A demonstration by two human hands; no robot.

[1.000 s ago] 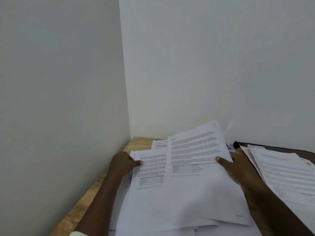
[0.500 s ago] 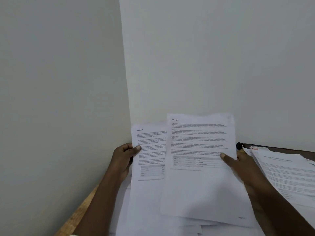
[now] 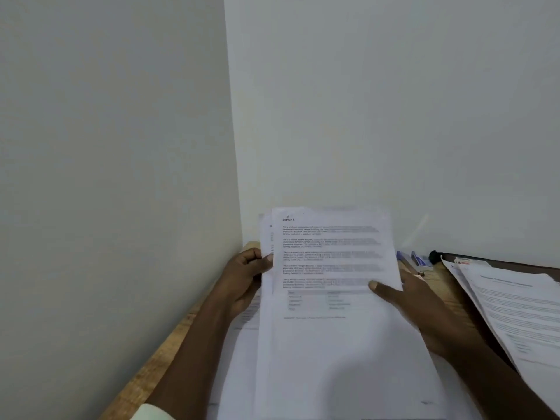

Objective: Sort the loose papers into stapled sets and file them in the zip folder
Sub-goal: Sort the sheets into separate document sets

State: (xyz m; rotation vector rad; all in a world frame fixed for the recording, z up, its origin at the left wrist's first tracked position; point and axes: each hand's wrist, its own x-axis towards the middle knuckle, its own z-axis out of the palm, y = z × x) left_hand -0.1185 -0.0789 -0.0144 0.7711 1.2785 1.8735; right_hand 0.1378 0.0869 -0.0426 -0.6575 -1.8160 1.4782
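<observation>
I hold a small stack of printed sheets (image 3: 330, 301) raised and tilted toward me, headed "Section 6" on top. My left hand (image 3: 242, 280) grips the stack's left edge, thumb on the front. My right hand (image 3: 415, 301) holds the right edge, thumb pressed on the top page, fingers behind. More loose papers (image 3: 242, 338) lie flat under the stack. A second pile of printed papers (image 3: 515, 313) rests on a dark folder (image 3: 497, 263) at the right.
The wooden table (image 3: 157, 362) sits in a corner, walls close on the left and behind. A blue stapler-like object (image 3: 415, 260) lies by the back wall, next to a black knob (image 3: 434, 256) at the folder's corner.
The two sheets that were spread side by side have slid together into one aligned stack, lifted higher off the table. My hands moved closer to each other.
</observation>
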